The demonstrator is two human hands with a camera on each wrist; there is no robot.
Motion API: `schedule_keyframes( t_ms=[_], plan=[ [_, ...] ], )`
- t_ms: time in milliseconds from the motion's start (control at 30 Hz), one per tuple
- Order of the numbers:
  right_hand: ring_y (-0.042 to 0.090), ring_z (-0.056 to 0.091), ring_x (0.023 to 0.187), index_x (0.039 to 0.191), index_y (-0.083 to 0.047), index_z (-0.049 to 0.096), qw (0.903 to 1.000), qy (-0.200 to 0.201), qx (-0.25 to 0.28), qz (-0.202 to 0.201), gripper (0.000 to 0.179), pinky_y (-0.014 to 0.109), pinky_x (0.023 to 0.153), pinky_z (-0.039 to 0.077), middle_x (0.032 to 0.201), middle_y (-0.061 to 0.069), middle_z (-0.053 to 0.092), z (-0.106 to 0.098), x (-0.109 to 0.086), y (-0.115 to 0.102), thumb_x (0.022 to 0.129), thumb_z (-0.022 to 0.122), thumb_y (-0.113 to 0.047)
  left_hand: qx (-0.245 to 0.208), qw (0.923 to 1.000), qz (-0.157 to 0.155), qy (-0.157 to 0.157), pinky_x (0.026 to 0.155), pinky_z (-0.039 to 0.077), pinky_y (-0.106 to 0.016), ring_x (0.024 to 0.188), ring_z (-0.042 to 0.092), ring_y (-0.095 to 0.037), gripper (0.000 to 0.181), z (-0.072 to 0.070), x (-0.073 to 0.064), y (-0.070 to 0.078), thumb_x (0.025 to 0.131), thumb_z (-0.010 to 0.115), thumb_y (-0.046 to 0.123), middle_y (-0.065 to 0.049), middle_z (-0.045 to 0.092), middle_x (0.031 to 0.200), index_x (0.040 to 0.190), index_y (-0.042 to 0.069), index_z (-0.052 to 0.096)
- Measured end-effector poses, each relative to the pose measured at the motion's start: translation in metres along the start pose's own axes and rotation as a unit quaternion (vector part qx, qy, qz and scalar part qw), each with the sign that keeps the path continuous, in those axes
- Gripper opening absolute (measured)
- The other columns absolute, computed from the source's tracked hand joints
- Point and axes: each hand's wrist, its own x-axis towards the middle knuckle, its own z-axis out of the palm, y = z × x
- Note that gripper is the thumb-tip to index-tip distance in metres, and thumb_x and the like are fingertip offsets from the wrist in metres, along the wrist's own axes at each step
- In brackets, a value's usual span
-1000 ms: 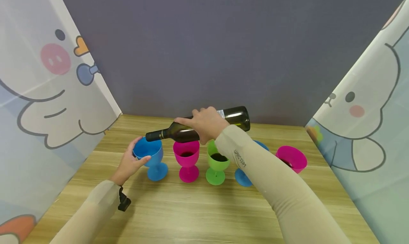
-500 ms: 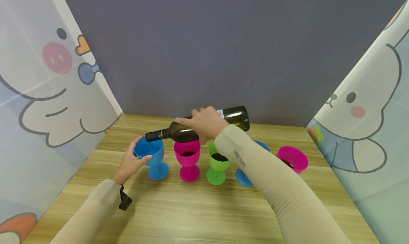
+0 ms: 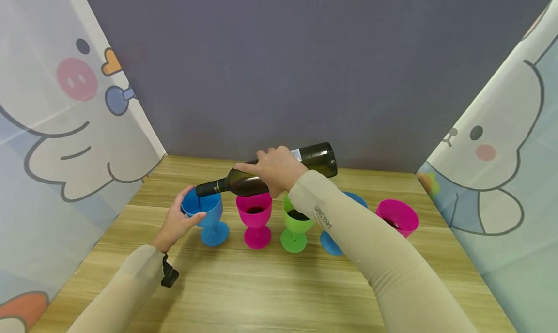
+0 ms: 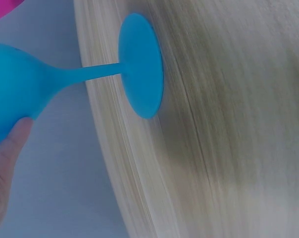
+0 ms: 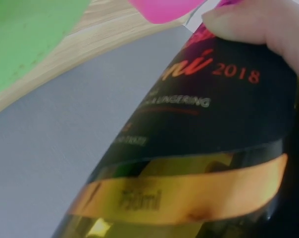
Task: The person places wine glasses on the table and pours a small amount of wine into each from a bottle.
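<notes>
My right hand (image 3: 279, 171) grips a dark wine bottle (image 3: 316, 158) around its body, tilted with the neck down to the left. A thin dark stream falls from its mouth into the leftmost blue goblet (image 3: 212, 217). My left hand (image 3: 176, 225) holds that goblet's bowl, thumb at the near side and fingers at the far left. In the left wrist view the goblet's base (image 4: 141, 67) stands on the wooden table. The bottle's label (image 5: 204, 99) reads 2018 and 750ml in the right wrist view.
Right of the blue goblet stand a pink goblet (image 3: 255, 217) and a green goblet (image 3: 293, 226), both with dark liquid. Farther right are a second blue goblet (image 3: 331, 243), partly behind my right arm, and another pink goblet (image 3: 398, 216). A grey wall (image 3: 279, 71) rises behind the table (image 3: 261, 294).
The bottle's neck has dipped slightly and shifted a little left, its base end rising. A dark stream now shows inside the blue goblet. My left hand has kept its hold.
</notes>
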Motion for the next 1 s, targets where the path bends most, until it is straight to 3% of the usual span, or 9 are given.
schedule_keyframes(
  t_ms=[367, 1000],
  plan=[
    [0.020, 0.053, 0.079, 0.152, -0.042, 0.013, 1.0000, -0.003, -0.003, -0.003, 0.098, 0.024, 0.055, 0.044, 0.101, 0.005, 0.057, -0.0032, -0.0031, 0.0016, 0.077, 0.077, -0.043, 0.001, 0.9999, 0.015, 0.003, 0.097, 0.031, -0.070, 0.128, 0.026, -0.056, 0.079, 0.0000, -0.0006, -0.0022, 0.089, 0.065, 0.010, -0.035, 0.017, 0.148, 0.149, 0.000, 0.015],
    [0.019, 0.053, 0.073, 0.151, -0.043, 0.017, 0.9987, 0.044, -0.027, -0.004, 0.094, 0.025, 0.060, 0.044, 0.095, 0.004, 0.056, 0.0018, -0.0037, 0.0032, 0.078, 0.076, -0.040, 0.007, 0.9999, 0.014, 0.002, 0.097, 0.032, -0.069, 0.129, 0.027, -0.055, 0.081, -0.0007, 0.0012, -0.0047, 0.087, 0.066, 0.009, -0.035, 0.018, 0.148, 0.150, 0.001, 0.015]
  ],
)
